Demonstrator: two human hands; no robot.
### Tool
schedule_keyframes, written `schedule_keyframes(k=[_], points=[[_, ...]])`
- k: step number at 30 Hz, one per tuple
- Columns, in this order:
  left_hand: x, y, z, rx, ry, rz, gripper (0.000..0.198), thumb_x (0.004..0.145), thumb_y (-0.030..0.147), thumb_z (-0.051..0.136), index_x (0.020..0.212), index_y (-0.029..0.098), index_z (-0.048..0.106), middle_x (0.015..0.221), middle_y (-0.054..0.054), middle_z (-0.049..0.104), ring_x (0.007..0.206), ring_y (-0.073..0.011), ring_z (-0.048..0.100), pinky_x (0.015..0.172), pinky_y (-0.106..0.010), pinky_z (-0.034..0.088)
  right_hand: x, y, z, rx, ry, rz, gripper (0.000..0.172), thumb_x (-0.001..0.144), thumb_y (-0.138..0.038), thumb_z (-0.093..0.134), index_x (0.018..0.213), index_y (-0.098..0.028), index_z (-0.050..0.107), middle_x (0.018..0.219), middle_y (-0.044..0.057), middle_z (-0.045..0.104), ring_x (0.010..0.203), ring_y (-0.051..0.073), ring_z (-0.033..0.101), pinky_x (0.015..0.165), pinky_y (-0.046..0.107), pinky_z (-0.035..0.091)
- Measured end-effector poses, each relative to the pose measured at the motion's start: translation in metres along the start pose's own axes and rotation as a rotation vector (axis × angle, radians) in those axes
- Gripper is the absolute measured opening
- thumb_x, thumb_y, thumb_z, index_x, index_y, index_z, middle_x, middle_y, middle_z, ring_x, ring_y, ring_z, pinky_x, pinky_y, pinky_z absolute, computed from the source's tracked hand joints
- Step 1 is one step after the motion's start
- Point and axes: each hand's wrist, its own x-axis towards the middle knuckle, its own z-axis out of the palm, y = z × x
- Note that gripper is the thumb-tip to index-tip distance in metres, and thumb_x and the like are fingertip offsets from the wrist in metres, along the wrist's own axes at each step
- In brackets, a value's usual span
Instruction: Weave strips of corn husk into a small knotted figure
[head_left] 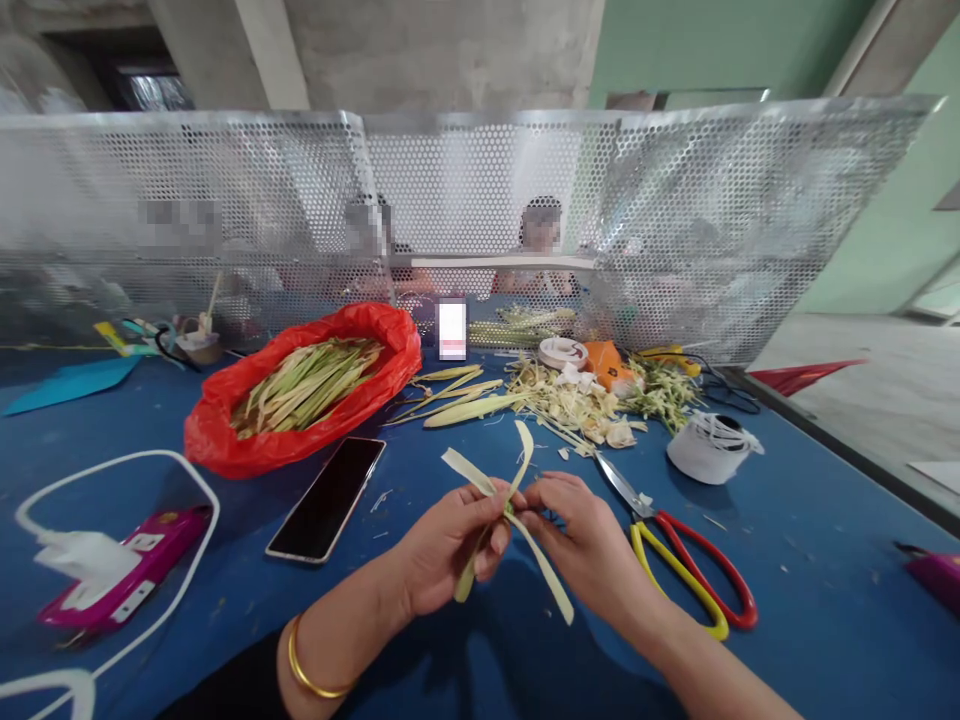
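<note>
In the middle of the view, several pale green dried leaf strips [546, 580] cross at one small bundle and stick out to different sides. My left hand [446, 545] pinches this bundle between thumb and fingers, with a gold bangle on its wrist. From the right, the fingertips of my right hand [577, 525] close on the strips at the crossing; its fingers partly hide what they grip. Beside my right hand lie scissors [645, 510] with one red and one yellow handle, blades pointing away to the left.
On the blue table [420, 660] are a red plastic bag [217, 430] of leaf strips, a phone [327, 500], a purple power strip [142, 545], loose strips [472, 408], a scrap pile [577, 405] and a white roll [709, 455]. People sit behind a perforated metal screen [465, 180].
</note>
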Motion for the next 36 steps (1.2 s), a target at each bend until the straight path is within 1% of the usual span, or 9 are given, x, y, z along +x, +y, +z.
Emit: schedule_keyframes(k=[7,11,14,17,22,25,30,33,36], points=[[0.004,-0.002,0.0,-0.056,0.158,0.125,0.024,0.071,0.032,0.076,0.079,0.013,0.064,0.042,0.006,0.051,0.031,-0.0013,0.034,0.036,-0.013,0.024,-0.001,0.008,0.008,-0.106,0.057,-0.109,0.02,0.092,-0.016,0.05,0.073,-0.021,0.052,0.066,-0.002,0.06,0.064,0.014,0.056,0.092,0.037,0.04],[0.008,-0.004,-0.001,0.034,0.28,0.136,0.028,0.069,0.035,0.076,0.08,0.012,0.066,0.046,0.004,0.055,0.034,-0.0025,0.041,0.038,-0.013,0.028,0.001,0.019,0.012,-0.121,0.027,-0.003,0.022,0.091,-0.021,0.053,0.069,-0.021,0.055,0.064,-0.001,0.061,0.066,0.016,0.057,0.081,0.034,0.042],[0.007,-0.004,0.001,0.229,0.345,0.185,0.033,0.073,0.04,0.072,0.086,0.01,0.068,0.054,0.0,0.063,0.037,-0.0051,0.049,0.04,-0.015,0.033,0.004,0.024,0.008,0.009,0.026,0.082,0.022,0.092,-0.026,0.051,0.075,-0.022,0.064,0.077,0.003,0.068,0.077,0.019,0.061,0.08,0.033,0.044],[0.005,-0.005,0.003,0.349,0.313,0.16,0.041,0.078,0.048,0.065,0.093,0.009,0.068,0.063,-0.006,0.07,0.041,-0.0074,0.055,0.042,-0.016,0.035,0.006,0.024,0.004,0.221,0.046,0.223,0.023,0.09,-0.035,0.053,0.085,-0.021,0.07,0.088,0.006,0.069,0.086,0.021,0.063,0.079,0.033,0.046],[0.002,-0.012,0.006,0.478,0.199,0.042,0.039,0.079,0.044,0.063,0.098,0.01,0.067,0.067,-0.007,0.071,0.042,-0.0094,0.057,0.042,-0.019,0.037,0.004,0.02,0.009,0.472,0.03,0.49,0.026,0.078,-0.043,0.064,0.077,-0.017,0.067,0.064,0.001,0.064,0.06,0.015,0.055,0.058,0.027,0.044],[0.001,-0.015,0.008,0.504,0.225,0.036,0.03,0.076,0.034,0.066,0.094,0.011,0.066,0.063,-0.004,0.069,0.042,-0.0093,0.056,0.044,-0.019,0.038,0.002,0.018,0.013,0.472,0.055,0.496,0.026,0.079,-0.04,0.062,0.067,-0.017,0.065,0.054,-0.001,0.058,0.052,0.012,0.049,0.053,0.025,0.04],[0.002,-0.014,0.006,0.504,0.219,0.041,0.017,0.074,0.028,0.067,0.079,0.012,0.068,0.06,-0.003,0.068,0.047,-0.0098,0.058,0.048,-0.019,0.04,0.003,0.019,0.015,0.428,0.085,0.495,0.025,0.078,-0.039,0.062,0.066,-0.018,0.066,0.052,-0.002,0.057,0.051,0.013,0.05,0.053,0.025,0.041],[0.002,-0.009,0.005,0.412,0.273,0.043,0.024,0.074,0.029,0.068,0.091,0.012,0.07,0.069,-0.005,0.072,0.055,-0.0112,0.063,0.052,-0.019,0.042,0.005,0.022,0.009,0.416,0.103,0.469,0.031,0.083,-0.045,0.056,0.082,-0.017,0.07,0.063,0.001,0.064,0.061,0.016,0.058,0.061,0.028,0.047],[0.002,-0.003,0.003,0.283,0.318,0.093,0.035,0.072,0.027,0.07,0.105,0.013,0.069,0.086,-0.01,0.075,0.069,-0.0147,0.068,0.061,-0.021,0.046,0.004,0.023,0.0,0.281,0.17,0.422,0.038,0.086,-0.048,0.053,0.105,-0.017,0.066,0.085,0.006,0.07,0.082,0.022,0.064,0.074,0.032,0.049]])
